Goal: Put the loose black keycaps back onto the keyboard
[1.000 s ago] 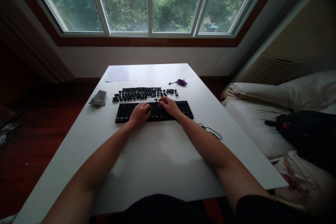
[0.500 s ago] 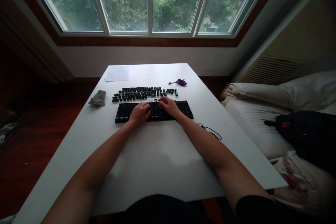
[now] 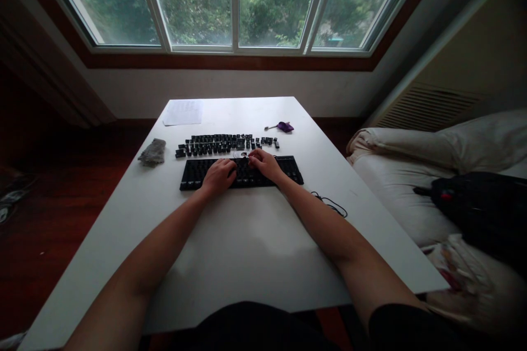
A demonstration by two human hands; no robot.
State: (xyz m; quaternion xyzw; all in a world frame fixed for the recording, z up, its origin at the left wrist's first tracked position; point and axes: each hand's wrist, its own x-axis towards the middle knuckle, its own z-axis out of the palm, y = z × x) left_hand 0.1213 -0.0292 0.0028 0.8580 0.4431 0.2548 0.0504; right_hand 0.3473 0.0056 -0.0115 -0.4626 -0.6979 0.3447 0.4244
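A black keyboard point(image 3: 193, 173) lies across the white table, with some of its surface hidden under my hands. My left hand point(image 3: 220, 174) rests on its middle-left part, fingers bent over toward the far edge and thumb turned inward. Just to the right, my right hand point(image 3: 264, 163) is closed in a pinch above the keyboard's far edge. A small thin, wire-like item point(image 3: 242, 154) shows by its fingertips; what is in the pinch is too small to make out. Loose black keycaps point(image 3: 209, 146) stand in rows right behind the keyboard.
At left on the table point(image 3: 255, 263) sits a crumpled grey cloth point(image 3: 153, 152). Paper sheets point(image 3: 183, 112) lie at the far left corner. A purple item with a brush-like stem point(image 3: 285, 126) is at the back right. A black cable point(image 3: 331, 204) curls beside my right forearm.
The view has shifted very slightly. Both hands keep nearly the same places on the keyboard, and the keycap rows look the same.
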